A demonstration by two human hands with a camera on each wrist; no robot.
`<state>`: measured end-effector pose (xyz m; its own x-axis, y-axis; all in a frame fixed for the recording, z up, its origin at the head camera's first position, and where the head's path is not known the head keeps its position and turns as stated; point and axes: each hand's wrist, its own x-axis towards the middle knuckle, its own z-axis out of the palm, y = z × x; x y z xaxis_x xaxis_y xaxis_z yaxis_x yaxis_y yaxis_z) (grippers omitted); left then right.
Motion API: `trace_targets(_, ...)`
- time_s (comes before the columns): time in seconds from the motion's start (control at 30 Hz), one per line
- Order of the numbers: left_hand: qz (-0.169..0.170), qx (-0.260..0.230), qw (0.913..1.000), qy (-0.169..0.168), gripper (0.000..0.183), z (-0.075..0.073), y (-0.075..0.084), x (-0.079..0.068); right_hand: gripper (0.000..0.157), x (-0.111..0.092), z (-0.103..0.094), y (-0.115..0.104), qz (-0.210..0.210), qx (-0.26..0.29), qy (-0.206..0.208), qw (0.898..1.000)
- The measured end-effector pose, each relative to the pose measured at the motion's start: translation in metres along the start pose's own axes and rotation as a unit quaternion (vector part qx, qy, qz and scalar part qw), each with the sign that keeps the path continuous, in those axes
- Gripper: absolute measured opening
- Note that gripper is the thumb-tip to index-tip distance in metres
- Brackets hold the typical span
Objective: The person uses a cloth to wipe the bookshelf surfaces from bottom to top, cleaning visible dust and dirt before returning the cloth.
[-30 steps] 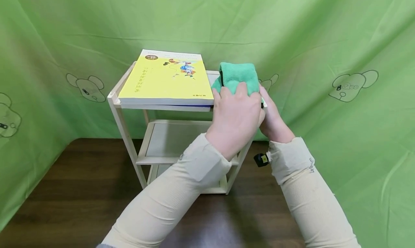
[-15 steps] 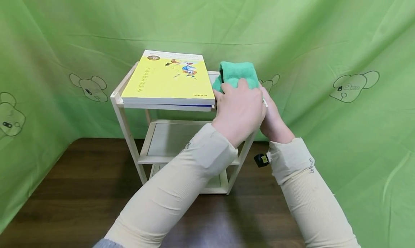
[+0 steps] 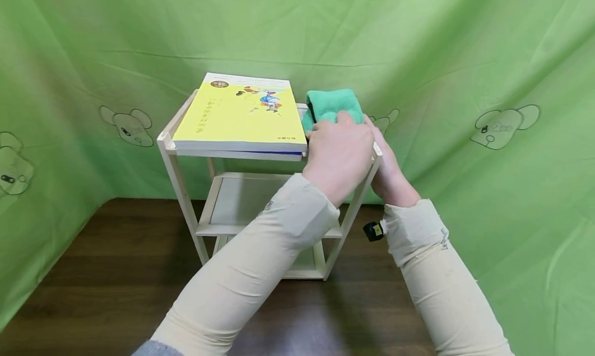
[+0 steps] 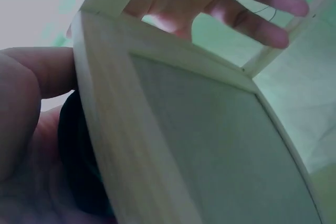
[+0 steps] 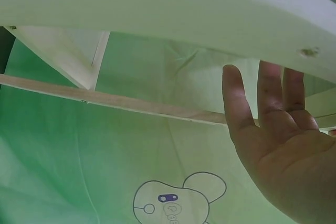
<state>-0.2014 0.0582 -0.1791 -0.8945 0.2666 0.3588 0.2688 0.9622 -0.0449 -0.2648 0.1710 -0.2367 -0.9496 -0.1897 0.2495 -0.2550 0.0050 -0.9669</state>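
Note:
A folded green cloth (image 3: 334, 103) with a black edge lies at the right end of the top shelf. My left hand (image 3: 341, 152) grips it from above, its fingertips bent into the fabric. In the left wrist view, the left thumb (image 4: 50, 72) meets the pale wooden rail and something dark shows under the palm. My right hand (image 3: 390, 165) is at the right side of the rack, fingers extended up along it. From the right wrist view, those fingers (image 5: 239, 98) look straight, with their tips partly behind the rail. The cloth's underside is hidden.
A thick yellow book (image 3: 241, 113) lies atop another book on the left of the top shelf. The white wooden rack (image 3: 181, 201) has lower shelves (image 3: 251, 198). Green curtain (image 3: 441, 46) surrounds it, and dark wooden floor (image 3: 116, 273) lies beneath.
Over the last half second, the cloth and my left hand have shifted slightly left on the top shelf, uncovering more of its right corner. The right hand stays at the rack's side.

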Motion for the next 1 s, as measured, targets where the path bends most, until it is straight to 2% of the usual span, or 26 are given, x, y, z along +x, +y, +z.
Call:
trace_targets(0.07,0.011,0.014,0.9998,0.009,0.029,-0.001,-0.003,-0.002,0.053,-0.001,0.002,-0.001,0.012,-0.017,-0.003,1.000)
trace_targets(0.13,0.023,0.024,0.9989,0.034,0.027,-0.002,-0.005,-0.004,0.055,-0.003,0.002,-0.002,0.024,-0.026,-0.005,0.999)
trace_targets(0.3,0.042,0.046,0.9915,0.114,0.026,-0.001,-0.005,-0.011,0.051,-0.003,0.002,-0.002,0.014,-0.019,0.004,1.000)
trace_targets(0.37,0.044,0.050,0.9891,0.132,0.026,0.000,-0.005,-0.013,0.050,-0.003,0.002,-0.001,0.007,-0.011,0.005,1.000)
trace_targets(0.5,0.057,0.032,0.9893,0.131,0.027,-0.001,-0.006,-0.014,0.048,-0.004,0.002,0.001,-0.011,0.008,0.002,1.000)
trace_targets(0.67,0.079,0.005,0.9882,0.131,0.030,-0.003,-0.008,-0.015,0.032,-0.005,0.001,0.002,-0.009,0.030,0.025,0.999)
trace_targets(0.73,0.086,-0.005,0.9859,0.144,0.030,-0.004,-0.009,-0.016,0.028,-0.005,0.001,0.003,-0.002,0.038,0.037,0.999)
trace_targets(0.8,0.091,-0.015,0.9831,0.158,0.030,-0.003,-0.009,-0.017,0.031,-0.005,0.000,0.003,0.004,0.046,0.042,0.998)
trace_targets(1.0,0.106,-0.014,0.9709,0.214,0.032,-0.003,-0.008,-0.025,0.032,-0.001,-0.003,0.007,0.000,0.040,0.032,0.999)
